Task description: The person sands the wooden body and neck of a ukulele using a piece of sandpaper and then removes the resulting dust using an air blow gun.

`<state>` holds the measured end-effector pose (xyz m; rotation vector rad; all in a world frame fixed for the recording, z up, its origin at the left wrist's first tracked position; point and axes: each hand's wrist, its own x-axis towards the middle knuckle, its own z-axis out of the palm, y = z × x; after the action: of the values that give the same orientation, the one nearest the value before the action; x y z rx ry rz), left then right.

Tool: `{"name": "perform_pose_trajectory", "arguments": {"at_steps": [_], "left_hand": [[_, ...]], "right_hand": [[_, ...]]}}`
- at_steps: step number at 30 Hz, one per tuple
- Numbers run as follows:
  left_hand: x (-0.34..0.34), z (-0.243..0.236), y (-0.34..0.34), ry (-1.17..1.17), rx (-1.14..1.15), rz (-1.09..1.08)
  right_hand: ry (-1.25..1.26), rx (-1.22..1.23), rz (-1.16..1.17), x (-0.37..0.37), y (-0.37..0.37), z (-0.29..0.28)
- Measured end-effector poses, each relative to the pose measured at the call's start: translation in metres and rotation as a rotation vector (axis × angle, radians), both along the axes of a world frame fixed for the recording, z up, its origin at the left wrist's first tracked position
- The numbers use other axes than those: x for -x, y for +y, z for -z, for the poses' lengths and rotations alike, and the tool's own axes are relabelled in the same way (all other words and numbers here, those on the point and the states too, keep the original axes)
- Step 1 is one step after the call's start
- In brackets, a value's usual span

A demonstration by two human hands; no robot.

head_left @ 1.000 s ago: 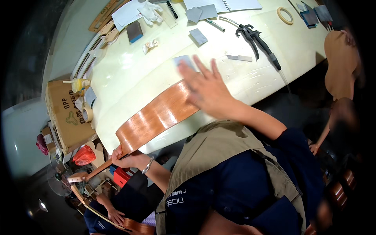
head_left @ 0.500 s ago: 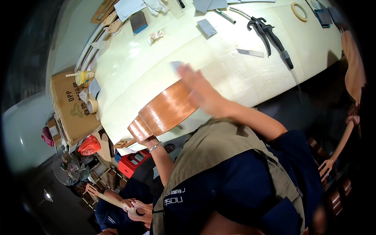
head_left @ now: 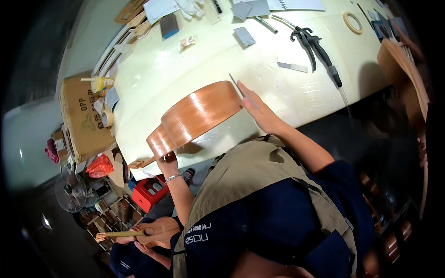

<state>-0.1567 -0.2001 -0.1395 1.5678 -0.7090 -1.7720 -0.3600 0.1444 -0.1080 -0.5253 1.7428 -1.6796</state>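
A reddish-brown wooden ukulele stands on its edge on the pale worktable, its glossy curved side facing up. My left hand grips it near the neck end, its fingers partly hidden under the body. At the other, rounded end is my right hand, fingers stretched out and pressing a thin grey sheet of sandpaper. This sheet shows almost edge-on, close against the end of the body; I cannot tell whether it touches.
A black air blow gun with its hose, a grey sandpaper piece, a sanding block and a tape roll lie across the worktable. Left stands a cardboard box. Co-workers hold a ukulele lower left and a wooden instrument right.
My right hand has moved from over the ukulele's curved side to its rounded end, turning the sandpaper edge-on. The left hand keeps its grip. A co-worker's ukulele at lower left has tilted.
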Motion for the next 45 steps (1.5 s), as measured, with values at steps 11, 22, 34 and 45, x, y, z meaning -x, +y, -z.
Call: {"name": "perform_pose_trajectory", "arguments": {"at_steps": [11,22,34,45], "left_hand": [[0.043,-0.095,0.005,0.542,0.405,0.026],[0.072,-0.156,0.065,0.311,0.949,0.022],[0.141,-0.205,0.148,0.640,1.078,0.370],[0.194,-0.222,0.191,0.685,0.928,0.443]], "right_hand": [[-0.601,0.544,0.101,0.026,-0.032,0.059],[0.529,0.088,-0.014,0.053,-0.024,-0.054],[0.693,0.155,-0.050,0.036,-0.027,-0.102],[1.394,-0.406,-0.085,0.020,-0.029,-0.186]]}}
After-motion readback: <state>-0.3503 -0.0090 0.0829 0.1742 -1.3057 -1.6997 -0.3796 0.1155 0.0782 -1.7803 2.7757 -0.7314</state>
